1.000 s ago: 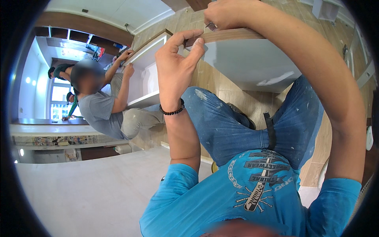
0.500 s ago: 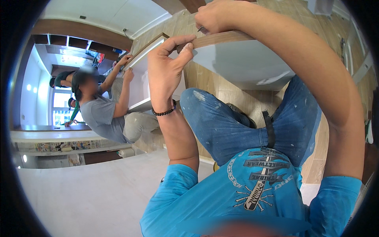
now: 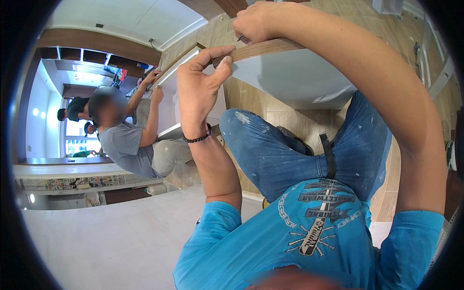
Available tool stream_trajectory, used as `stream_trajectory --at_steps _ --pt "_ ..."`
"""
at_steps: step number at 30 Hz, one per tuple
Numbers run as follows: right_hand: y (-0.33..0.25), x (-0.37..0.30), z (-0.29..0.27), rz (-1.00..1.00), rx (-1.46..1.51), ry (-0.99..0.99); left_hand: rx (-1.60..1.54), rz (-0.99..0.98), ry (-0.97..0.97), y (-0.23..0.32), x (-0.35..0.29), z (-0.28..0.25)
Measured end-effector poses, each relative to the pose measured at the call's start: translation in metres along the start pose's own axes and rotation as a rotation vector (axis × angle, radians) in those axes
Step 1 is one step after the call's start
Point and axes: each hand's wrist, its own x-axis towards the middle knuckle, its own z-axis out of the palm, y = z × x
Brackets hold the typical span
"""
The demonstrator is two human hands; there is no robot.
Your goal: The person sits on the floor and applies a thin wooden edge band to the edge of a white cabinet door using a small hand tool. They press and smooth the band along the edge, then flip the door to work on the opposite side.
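Observation:
A white panel point(image 3: 295, 79) with a wood-grain edge strip point(image 3: 266, 47) stands in front of my knees, its edge facing up. My left hand point(image 3: 200, 84), a dark bead bracelet on its wrist, pinches the strip's left end between thumb and forefinger. Over the panel's far side arches my right arm. Beyond the strip, my right hand point(image 3: 256, 23) is closed around a small tool point(image 3: 240, 38); only a thin dark tip shows by the fingers, close to the edge. What kind of tool it is stays hidden.
To the left, a co-worker in a grey shirt point(image 3: 123, 140) crouches with both hands at the edge of a white cabinet box point(image 3: 169, 108). More people point(image 3: 77, 108) are farther back. A broad pale surface point(image 3: 106, 237) spreads at lower left. Wood-look planks point(image 3: 251, 104) cover the floor.
My right hand with the tool has shifted slightly left along the strip. My left hand keeps its pinch. The co-worker's head has turned, and people in the background have moved.

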Motion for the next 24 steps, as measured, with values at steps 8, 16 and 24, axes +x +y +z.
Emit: stream_trajectory --at_steps 8,16,24 --pt "0.006 0.007 0.007 -0.022 -0.008 0.030 0.355 0.287 -0.056 0.004 0.010 -0.015" --pt "0.003 0.003 0.004 0.016 0.032 0.010 0.497 0.387 -0.161 0.015 0.023 -0.025" --pt "-0.001 -0.001 0.001 0.000 0.005 -0.017 0.500 0.389 -0.166 0.010 0.022 -0.028"
